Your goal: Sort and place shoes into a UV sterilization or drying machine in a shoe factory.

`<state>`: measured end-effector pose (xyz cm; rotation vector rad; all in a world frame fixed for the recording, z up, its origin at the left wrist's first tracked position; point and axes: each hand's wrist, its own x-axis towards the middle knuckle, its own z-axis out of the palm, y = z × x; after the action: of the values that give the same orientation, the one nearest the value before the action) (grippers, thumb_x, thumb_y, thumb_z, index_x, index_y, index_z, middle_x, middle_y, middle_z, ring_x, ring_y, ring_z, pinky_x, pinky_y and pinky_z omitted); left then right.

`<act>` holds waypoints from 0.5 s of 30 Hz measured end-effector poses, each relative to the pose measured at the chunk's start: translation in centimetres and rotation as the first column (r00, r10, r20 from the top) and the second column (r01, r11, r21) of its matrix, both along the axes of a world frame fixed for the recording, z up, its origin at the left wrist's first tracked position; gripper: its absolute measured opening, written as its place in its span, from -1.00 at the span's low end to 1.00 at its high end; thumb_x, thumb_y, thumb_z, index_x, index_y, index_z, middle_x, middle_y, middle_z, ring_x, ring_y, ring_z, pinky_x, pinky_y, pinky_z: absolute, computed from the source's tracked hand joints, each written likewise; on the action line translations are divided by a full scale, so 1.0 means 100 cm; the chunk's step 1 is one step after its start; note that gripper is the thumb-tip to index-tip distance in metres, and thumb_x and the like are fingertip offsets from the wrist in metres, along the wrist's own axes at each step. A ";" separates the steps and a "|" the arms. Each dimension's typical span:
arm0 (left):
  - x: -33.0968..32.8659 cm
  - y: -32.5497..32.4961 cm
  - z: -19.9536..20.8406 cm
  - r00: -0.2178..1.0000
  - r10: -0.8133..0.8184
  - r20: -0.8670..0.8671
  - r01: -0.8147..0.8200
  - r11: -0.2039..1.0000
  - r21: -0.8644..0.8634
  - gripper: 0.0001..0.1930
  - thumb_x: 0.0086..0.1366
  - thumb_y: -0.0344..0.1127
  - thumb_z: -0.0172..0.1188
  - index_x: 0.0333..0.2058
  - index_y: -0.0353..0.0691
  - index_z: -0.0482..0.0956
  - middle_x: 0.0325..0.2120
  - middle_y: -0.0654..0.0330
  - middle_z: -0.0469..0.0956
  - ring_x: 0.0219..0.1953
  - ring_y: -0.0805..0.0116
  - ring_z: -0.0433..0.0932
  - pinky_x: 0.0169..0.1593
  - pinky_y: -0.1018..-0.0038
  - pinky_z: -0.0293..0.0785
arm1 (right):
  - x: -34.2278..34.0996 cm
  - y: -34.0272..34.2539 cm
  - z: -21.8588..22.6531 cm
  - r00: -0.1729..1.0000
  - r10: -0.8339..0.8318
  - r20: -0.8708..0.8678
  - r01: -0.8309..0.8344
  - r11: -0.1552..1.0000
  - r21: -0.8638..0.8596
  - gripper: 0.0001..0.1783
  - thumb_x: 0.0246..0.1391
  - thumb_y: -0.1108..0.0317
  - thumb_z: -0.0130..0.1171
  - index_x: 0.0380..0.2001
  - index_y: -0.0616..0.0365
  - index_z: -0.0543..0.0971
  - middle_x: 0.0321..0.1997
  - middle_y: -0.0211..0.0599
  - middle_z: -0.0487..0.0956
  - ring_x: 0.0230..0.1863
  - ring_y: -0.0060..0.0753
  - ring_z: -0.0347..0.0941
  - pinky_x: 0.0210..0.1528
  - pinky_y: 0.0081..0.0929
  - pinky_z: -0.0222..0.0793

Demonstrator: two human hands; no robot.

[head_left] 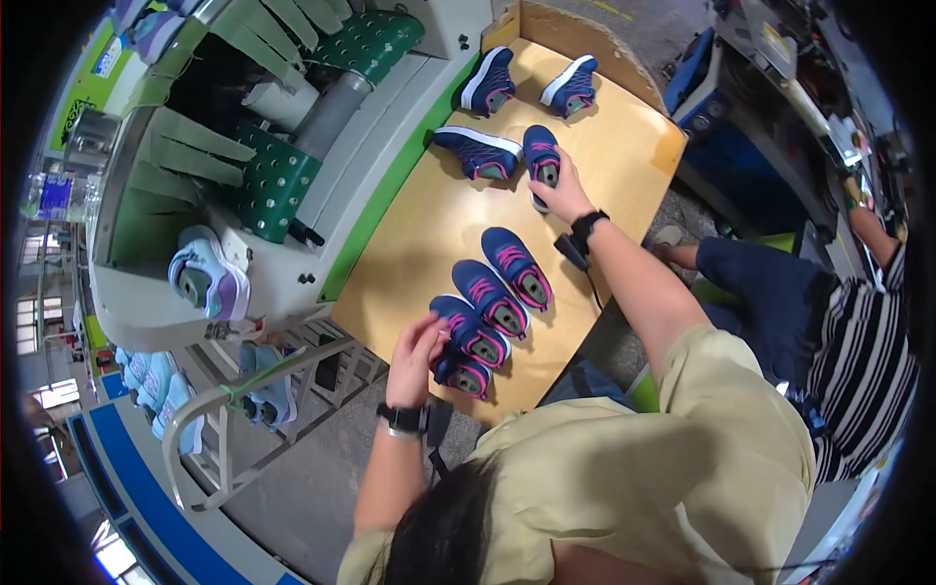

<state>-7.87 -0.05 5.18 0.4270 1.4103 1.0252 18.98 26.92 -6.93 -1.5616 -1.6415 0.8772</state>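
Observation:
My right hand (pixel 561 192) is closed around the heel end of a navy sneaker (pixel 542 156) with pink laces, at the far part of the wooden table. My left hand (pixel 419 353) is at the table's near left edge, fingers loosely apart, against or just beside a navy sneaker (pixel 466 327) with pink trim; whether it touches is unclear. That sneaker is in a slanting row with another sneaker (pixel 490 297), a farther one (pixel 517 268) and a nearer, partly covered one (pixel 462 376). Grey inserts show in their openings.
More navy sneakers stand beyond my right hand, one lying sideways (pixel 478 153). A machine with green perforated rollers (pixel 283 185) borders the wooden table (pixel 390 283) on the left. Light blue shoes (pixel 210 273) sit on the machine's corner. A person in a striped top (pixel 863 361) is at right.

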 end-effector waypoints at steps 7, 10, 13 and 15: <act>-0.008 0.247 -0.095 0.975 -0.220 -0.039 0.205 0.950 -0.235 -0.23 0.21 0.14 0.27 0.21 -0.26 0.29 -0.06 0.14 0.57 -0.20 0.41 0.56 -0.21 0.51 0.46 | 0.000 -0.045 0.019 0.942 -0.052 -0.332 0.022 0.995 -0.095 -0.20 -0.01 0.41 0.27 0.29 0.15 0.15 0.14 0.07 0.42 0.15 -0.08 0.42 0.18 -0.29 0.32; 0.052 0.292 -0.094 0.980 -0.039 -0.197 0.024 0.997 -0.076 -0.40 0.10 0.11 0.38 -0.06 -0.26 0.50 -0.24 0.21 0.60 -0.40 0.41 0.54 -0.33 0.51 0.45 | 0.028 -0.051 0.026 0.947 -0.047 -0.317 -0.003 0.988 -0.155 -0.12 0.03 0.47 0.27 0.35 0.18 0.03 0.25 -0.01 0.27 0.28 -0.23 0.24 0.32 -0.37 0.15; 0.059 0.300 -0.088 0.827 0.188 -0.530 -0.064 0.968 0.243 -0.46 0.02 -0.16 0.49 -0.08 -0.31 0.50 -0.28 0.22 0.58 -0.39 0.35 0.54 -0.29 0.50 0.46 | 0.032 -0.057 0.029 0.991 0.076 -0.110 -0.086 0.992 -0.095 -0.06 0.01 0.51 0.29 0.37 0.19 -0.01 0.29 0.00 0.23 0.32 -0.20 0.21 0.35 -0.36 0.13; 0.063 0.282 -0.063 0.500 0.147 -0.854 0.158 0.953 0.257 -0.47 -0.04 -0.30 0.43 -0.08 -0.36 0.47 -0.31 0.04 0.58 -0.27 0.15 0.58 -0.18 0.35 0.50 | 0.039 -0.056 0.021 0.997 0.062 -0.045 -0.064 0.997 -0.040 -0.01 -0.02 0.53 0.32 0.39 0.18 -0.03 0.30 0.01 0.23 0.34 -0.17 0.20 0.35 -0.34 0.13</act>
<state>-1.53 28.19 -1.12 1.3406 2.1465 1.0619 22.85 21.37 -4.86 -1.5148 -1.6585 0.9781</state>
